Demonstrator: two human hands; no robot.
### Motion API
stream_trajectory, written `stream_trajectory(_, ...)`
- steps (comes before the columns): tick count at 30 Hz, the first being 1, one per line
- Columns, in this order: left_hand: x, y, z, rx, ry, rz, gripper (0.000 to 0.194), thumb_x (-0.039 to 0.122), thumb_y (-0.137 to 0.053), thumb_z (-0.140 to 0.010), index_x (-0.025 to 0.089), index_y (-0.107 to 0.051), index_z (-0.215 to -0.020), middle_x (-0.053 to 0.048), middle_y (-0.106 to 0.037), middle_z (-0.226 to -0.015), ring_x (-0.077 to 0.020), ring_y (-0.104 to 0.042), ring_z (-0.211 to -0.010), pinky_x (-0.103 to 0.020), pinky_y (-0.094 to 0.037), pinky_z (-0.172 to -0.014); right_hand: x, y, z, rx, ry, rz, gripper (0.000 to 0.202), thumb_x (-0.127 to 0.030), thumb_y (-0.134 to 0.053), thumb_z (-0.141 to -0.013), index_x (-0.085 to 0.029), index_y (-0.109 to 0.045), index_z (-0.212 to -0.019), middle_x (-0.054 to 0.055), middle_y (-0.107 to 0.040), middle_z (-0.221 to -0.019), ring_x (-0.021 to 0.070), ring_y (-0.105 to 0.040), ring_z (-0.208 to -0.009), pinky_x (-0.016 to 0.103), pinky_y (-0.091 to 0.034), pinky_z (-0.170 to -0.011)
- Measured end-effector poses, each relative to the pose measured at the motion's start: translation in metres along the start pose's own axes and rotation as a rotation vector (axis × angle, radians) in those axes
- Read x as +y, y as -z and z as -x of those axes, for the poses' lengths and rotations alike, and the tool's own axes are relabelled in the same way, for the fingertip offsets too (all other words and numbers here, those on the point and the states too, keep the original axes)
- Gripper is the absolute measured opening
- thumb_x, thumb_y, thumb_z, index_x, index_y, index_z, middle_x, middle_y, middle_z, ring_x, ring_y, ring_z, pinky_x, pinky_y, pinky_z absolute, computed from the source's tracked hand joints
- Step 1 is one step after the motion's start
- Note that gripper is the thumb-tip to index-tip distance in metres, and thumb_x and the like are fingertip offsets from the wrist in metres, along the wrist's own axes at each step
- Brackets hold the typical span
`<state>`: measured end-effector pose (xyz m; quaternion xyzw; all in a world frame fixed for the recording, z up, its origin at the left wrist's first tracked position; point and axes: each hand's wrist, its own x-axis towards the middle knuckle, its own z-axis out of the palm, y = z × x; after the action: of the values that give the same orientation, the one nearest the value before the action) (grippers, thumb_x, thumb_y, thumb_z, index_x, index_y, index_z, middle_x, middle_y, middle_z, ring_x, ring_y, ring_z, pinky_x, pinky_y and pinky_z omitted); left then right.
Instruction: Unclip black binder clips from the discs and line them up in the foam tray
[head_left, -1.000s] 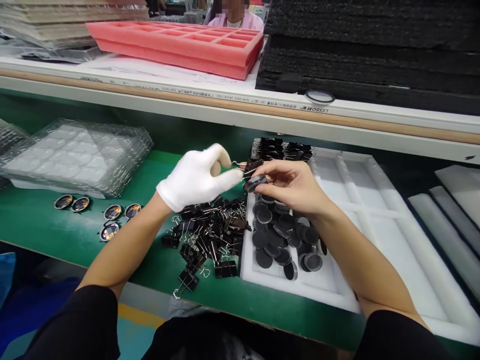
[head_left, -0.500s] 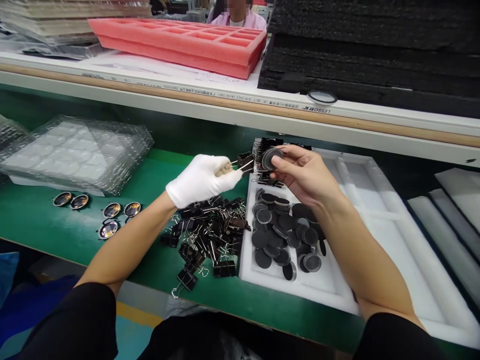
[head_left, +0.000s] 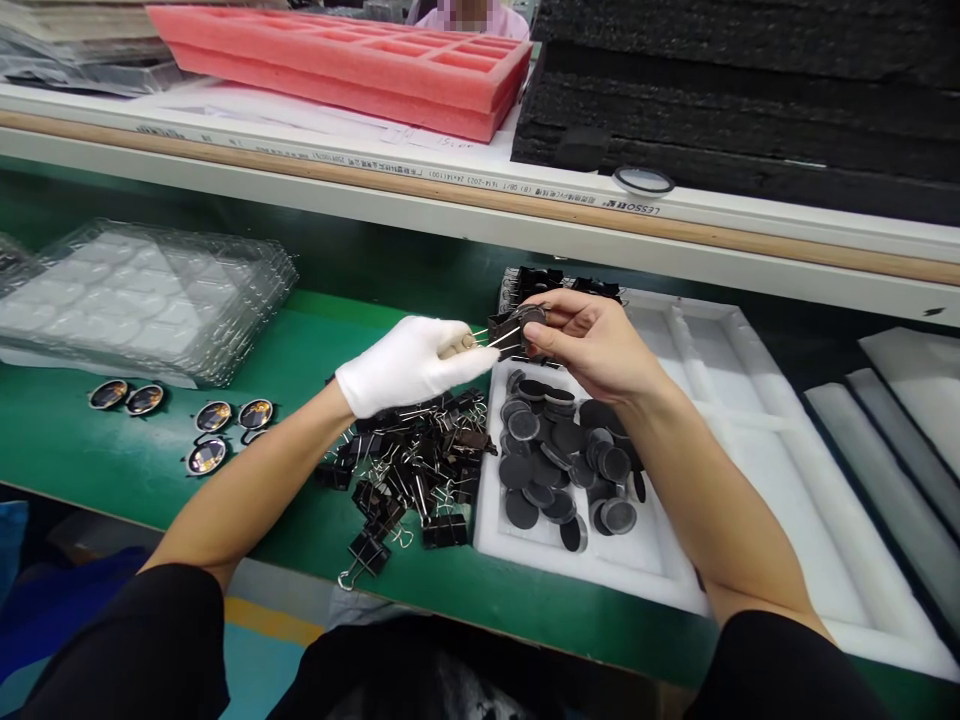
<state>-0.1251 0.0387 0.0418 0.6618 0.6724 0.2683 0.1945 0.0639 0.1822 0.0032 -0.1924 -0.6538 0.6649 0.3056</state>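
Above the white tray (head_left: 660,560), hands pinch a black binder clip (head_left: 504,335) and dark round disc (head_left: 534,322)

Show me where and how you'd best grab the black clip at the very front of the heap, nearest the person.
I'd pinch the front clip by its broad black body, coming from above on the person's side. The rest of the heap lies beyond it, leaving that side easier to reach. Its thin wire handle sticks out toward the person and would probably give a less steady hold.
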Motion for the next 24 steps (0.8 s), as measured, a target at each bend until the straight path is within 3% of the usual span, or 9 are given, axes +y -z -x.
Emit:
stream_trajectory(3, -0.003, -0.002, 0.002, -0.118, -0.056, -0.175, 0.047, 0.062, -0.048, -0.098, 0.020, -0.067, -0.090, 0.002, -0.063, -0.070, -0.0136, -0.053, -0.059, -0.027, -0.036, -0.058, 0.003, 0.002, -0.004, 0.067, -0.004, -0.073, 0.060, -0.056, -0.097, -0.065, -0.026, -0.071, -0.110, 0.003, -0.077, -0.102, 0.0213, -0.074, -0.093, 0.038, -0.066, -0.082)
stream_trajectory(5, -0.006, -0.010, 0.005, -0.203, -0.163, -0.361, 0.043, 0.062, -0.056, -0.096, 0.022, -0.070, -0.099, -0.001, -0.068, -0.080, -0.0165, -0.058, -0.065, -0.028, -0.036, -0.061, 0.004, 0.003, -0.006, 0.095, -0.023, -0.158, 0.056, -0.053, -0.097, -0.065, -0.028, -0.070, -0.106, 0.002, -0.076, -0.104, 0.0213, -0.074, -0.100, 0.040, -0.066, -0.090)
stream_trajectory(8, -0.010, -0.024, 0.006, -0.318, -0.351, -0.566, 0.030, 0.049, -0.061, -0.097, 0.022, -0.072, -0.091, -0.004, -0.069, -0.087, -0.0196, -0.063, -0.076, -0.031, -0.038, -0.068, 0.005, 0.006, -0.008, 0.049, -0.103, -0.259, 0.048, -0.046, -0.100, -0.063, -0.025, -0.070, -0.094, 0.002, -0.077, -0.103, 0.0222, -0.073, -0.106, 0.042, -0.065, -0.094)
stream_trajectory(11, -0.016, -0.025, 0.002, -0.355, -0.405, -0.512, 0.031, 0.041, -0.059, -0.100, 0.021, -0.069, -0.079, -0.003, -0.068, -0.083, -0.0180, -0.063, -0.077, -0.031, -0.039, -0.074, 0.003, 0.010, -0.006, -0.076, -0.214, -0.284, 0.044, -0.041, -0.099, -0.065, -0.023, -0.072, -0.094, 0.002, -0.076, -0.095, 0.0189, -0.073, -0.092, 0.035, -0.065, -0.082)
stream_trajectory(14, -0.020, -0.008, -0.002, -0.240, -0.328, -0.305, 0.029, 0.041, -0.060, -0.098, 0.020, -0.069, -0.080, -0.001, -0.068, -0.083, -0.0150, -0.061, -0.075, -0.030, -0.041, -0.073, 0.000, 0.013, -0.002, -0.218, -0.257, -0.234, 0.043, -0.035, -0.100, -0.065, -0.022, -0.073, -0.096, 0.001, -0.074, -0.092, 0.0141, -0.069, -0.078, 0.029, -0.062, -0.071)
stream_trajectory(19, -0.013, 0.014, -0.003, 0.138, -0.010, -0.066, 0.031, 0.042, -0.063, -0.093, 0.018, -0.063, -0.074, 0.003, -0.059, -0.063, -0.0114, -0.050, -0.059, -0.026, -0.036, -0.057, 0.001, 0.001, 0.004, -0.299, -0.163, -0.172, 0.043, -0.032, -0.100, -0.064, -0.022, -0.075, -0.097, 0.006, -0.075, -0.114, 0.0171, -0.070, -0.085, 0.032, -0.063, -0.072)
stream_trajectory(21, -0.008, 0.013, -0.001, 0.226, 0.012, -0.027, 0.032, 0.041, -0.061, -0.093, 0.018, -0.061, -0.072, 0.004, -0.056, -0.062, -0.0107, -0.047, -0.058, -0.026, -0.035, -0.056, 0.003, -0.006, 0.006, -0.283, -0.111, -0.168, 0.040, -0.033, -0.100, -0.064, -0.022, -0.075, -0.093, 0.005, -0.075, -0.110, 0.0176, -0.071, -0.085, 0.031, -0.063, -0.071)
stream_trajectory(24, -0.004, 0.008, 0.002, 0.262, -0.058, -0.035, 0.043, 0.043, -0.048, -0.101, 0.018, -0.057, -0.067, 0.002, -0.056, -0.062, -0.0104, -0.046, -0.058, -0.027, -0.036, -0.059, 0.004, -0.012, 0.007, -0.240, -0.046, -0.159, 0.039, -0.036, -0.100, -0.066, -0.022, -0.073, -0.090, 0.003, -0.074, -0.096, 0.0176, -0.071, -0.081, 0.031, -0.063, -0.070)
